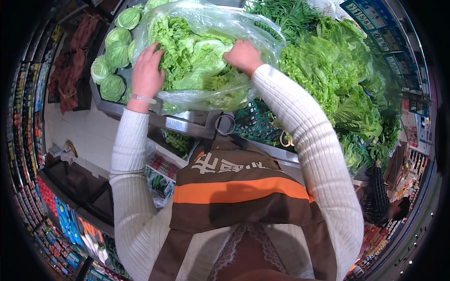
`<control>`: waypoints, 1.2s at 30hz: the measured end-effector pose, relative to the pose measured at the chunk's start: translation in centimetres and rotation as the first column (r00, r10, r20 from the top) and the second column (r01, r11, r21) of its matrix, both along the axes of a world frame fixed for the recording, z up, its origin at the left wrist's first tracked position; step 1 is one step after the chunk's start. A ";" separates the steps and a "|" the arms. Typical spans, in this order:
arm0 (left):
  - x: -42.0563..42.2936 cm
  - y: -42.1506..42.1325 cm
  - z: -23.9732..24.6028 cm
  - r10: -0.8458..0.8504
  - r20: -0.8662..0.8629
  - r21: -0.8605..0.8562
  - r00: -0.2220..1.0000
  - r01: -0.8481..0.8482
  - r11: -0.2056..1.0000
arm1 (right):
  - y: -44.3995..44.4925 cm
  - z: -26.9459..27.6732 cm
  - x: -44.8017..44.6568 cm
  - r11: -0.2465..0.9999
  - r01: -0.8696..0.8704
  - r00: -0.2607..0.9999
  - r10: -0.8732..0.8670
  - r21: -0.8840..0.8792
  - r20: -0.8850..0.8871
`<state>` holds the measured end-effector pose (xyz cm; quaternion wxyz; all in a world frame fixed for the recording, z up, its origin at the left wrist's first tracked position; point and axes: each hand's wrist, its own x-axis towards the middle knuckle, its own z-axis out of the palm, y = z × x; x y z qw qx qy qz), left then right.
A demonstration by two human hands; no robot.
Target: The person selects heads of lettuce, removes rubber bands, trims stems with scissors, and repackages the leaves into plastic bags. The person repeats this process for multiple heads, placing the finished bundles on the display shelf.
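Note:
A large clear plastic bag (221, 17) lies wide open in front of me, filled with green lettuce (191, 65). My left hand (148, 72) rests at the left side of the lettuce, fingers spread, and its fingertips touch the outer leaves. On the other side, my right hand (245, 58) reaches over the bag's rim with its fingers curled. Its thumb and fingers pinch the edge of a pale lettuce leaf at the right of the heap. The tips of some right fingers are hidden.
Round cabbages (117, 54) sit left of the bag on a metal-edged stand (175, 124). Loose leaf lettuce (323, 59) is piled at the right, below price signs (372, 24). A green plastic crate (258, 117) and a roll of tape (225, 124) are near my apron. Another person (378, 196) is at far right.

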<state>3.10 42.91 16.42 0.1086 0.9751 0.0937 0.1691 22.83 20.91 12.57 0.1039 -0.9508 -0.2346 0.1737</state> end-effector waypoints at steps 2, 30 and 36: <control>-0.2 0.3 -0.3 -0.017 0.024 -0.018 1.000 0.017 1.000 | -0.1 -0.4 1.0 0.996 0.023 0.999 -0.026 -0.080 -0.032; 0.3 1.8 -2.0 0.049 0.078 -0.231 0.996 -0.030 0.972 | 0.8 -1.4 3.1 0.998 -0.038 0.964 0.024 -0.047 -0.266; 1.6 0.3 -2.6 0.004 0.035 -0.247 0.999 0.004 0.969 | -0.2 0.6 2.5 0.984 0.099 0.962 -0.056 0.151 -0.267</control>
